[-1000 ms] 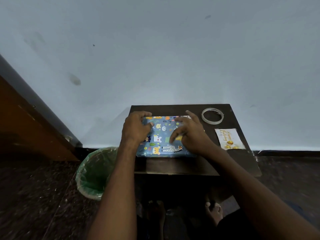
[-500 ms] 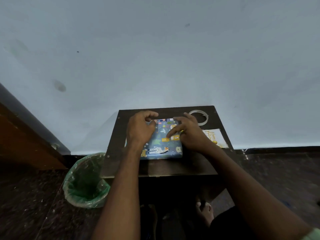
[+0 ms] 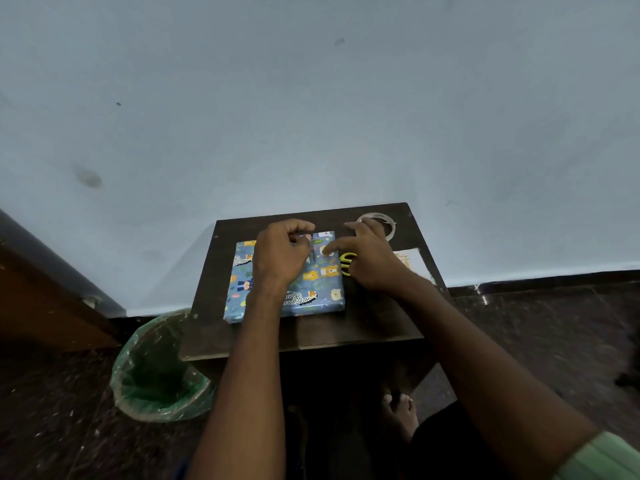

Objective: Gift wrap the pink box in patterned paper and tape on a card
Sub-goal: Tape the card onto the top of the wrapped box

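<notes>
1. Blue animal-patterned wrapped box (image 3: 311, 292) is lying flat on the dark wooden worktop (image 3: 374, 323); left hand (image 3: 280, 252) fingers are curling on its far edge, possibly pinching tape (can't tell), which could wrinkle.
2. Right hand (image 3: 369, 258) fingers are spreading, pressing paper; white greeting card (image 3: 412, 259) is sitting near the edge, risking a knock-off.

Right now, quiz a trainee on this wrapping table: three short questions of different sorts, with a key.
1. True or false: the wrapped box lies flat on the small dark table.
2. Which thing lies at the table's far right corner, just beyond the right hand? A) tape roll B) stapler C) ribbon spool
3. Fill in: the card lies to the ___ of the box.

Key: 1 true; 2 A; 3 right. The left hand rests curled on the box top; yellow scissor handles show beside the box.
</notes>
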A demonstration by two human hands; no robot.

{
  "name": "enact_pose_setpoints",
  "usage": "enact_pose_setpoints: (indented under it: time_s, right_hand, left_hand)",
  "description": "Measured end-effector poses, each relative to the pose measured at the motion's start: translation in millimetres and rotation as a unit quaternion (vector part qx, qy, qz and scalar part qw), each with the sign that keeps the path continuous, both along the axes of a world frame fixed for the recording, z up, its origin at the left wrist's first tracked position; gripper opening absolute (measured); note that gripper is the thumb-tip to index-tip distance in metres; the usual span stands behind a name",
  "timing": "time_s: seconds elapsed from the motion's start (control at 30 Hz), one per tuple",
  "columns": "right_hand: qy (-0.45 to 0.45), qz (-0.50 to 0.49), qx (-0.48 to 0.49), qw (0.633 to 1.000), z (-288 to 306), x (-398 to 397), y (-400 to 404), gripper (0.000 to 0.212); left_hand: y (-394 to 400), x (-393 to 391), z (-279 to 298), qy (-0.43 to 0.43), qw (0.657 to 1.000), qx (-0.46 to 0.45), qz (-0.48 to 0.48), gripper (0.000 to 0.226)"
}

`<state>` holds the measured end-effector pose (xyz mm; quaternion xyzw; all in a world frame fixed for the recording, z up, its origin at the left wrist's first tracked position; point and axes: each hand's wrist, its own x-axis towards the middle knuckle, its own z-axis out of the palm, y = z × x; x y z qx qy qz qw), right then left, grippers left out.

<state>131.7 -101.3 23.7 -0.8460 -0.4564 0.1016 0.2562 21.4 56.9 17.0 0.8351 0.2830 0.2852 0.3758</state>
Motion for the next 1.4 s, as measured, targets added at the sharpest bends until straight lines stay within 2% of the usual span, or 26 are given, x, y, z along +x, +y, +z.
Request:
enact_pose_setpoints:
  time_s: [0.13,0.2,0.27,0.37,0.43,0.5,0.63,0.7,0.77,0.83,0.93,1.13,1.23,1.33,1.4]
  right_hand:
    - [0.007,0.043,0.001,0.999,3,4,-6,0.05]
    - [-0.008,0.018,0.07,0.997,3,16,-17,0.042]
    - [0.015,-0.061,0.131,0.989,8,33,-34,0.036]
    - [0.061,-0.212,0.109,0.969,10,51,-62,0.036]
    - [0.086,-0.267,0.094,0.955,2,60,-75,0.033]
    - [0.112,-0.306,0.059,0.944,-2,63,-80,0.039]
    - [0.109,-0.3,-0.007,0.948,-11,61,-77,0.059]
    - [0.097,-0.283,-0.017,0.954,-13,61,-77,0.055]
    - [0.088,-0.268,-0.027,0.959,-15,63,-77,0.051]
    - [0.077,-0.263,-0.03,0.961,-17,65,-75,0.038]
    - [0.068,-0.253,-0.057,0.963,-18,65,-71,0.028]
    - [0.076,-0.245,-0.045,0.965,-19,64,-65,0.043]
    - [0.097,-0.24,-0.032,0.965,-20,64,-66,0.05]
    - [0.147,-0.262,-0.02,0.954,-18,64,-66,0.06]
    - [0.205,-0.282,0.007,0.937,-13,62,-66,0.058]
  left_hand:
    - [-1,1,0,0.009,1.0,0.0,0.001,0.026]
    - [-4,5,-1,0.004,1.0,-0.005,-0.006,0.024]
    - [-10,10,-2,-0.002,1.0,-0.009,-0.013,0.025]
    - [-26,22,0,-0.016,0.999,-0.008,-0.045,0.026]
    - [-40,32,0,-0.029,0.996,-0.009,-0.083,0.025]
    - [-55,42,-1,-0.027,0.993,-0.016,-0.114,0.026]
    - [-81,61,-5,0.025,0.989,0.017,-0.145,0.029]
    - [-90,66,-5,0.084,0.982,0.065,-0.158,0.035]
    - [-96,68,-5,0.156,0.962,0.151,-0.166,0.048]
    - [-99,70,-5,0.207,0.943,0.195,-0.172,0.057]
    - [-100,73,-7,0.23,0.938,0.188,-0.177,0.059]
    - [-99,71,-5,0.274,0.921,0.201,-0.19,0.07]
    - [-102,70,-5,0.282,0.921,0.199,-0.181,0.069]
    - [-103,69,-5,0.287,0.92,0.208,-0.17,0.067]
    - [-104,69,-4,0.294,0.919,0.199,-0.171,0.065]
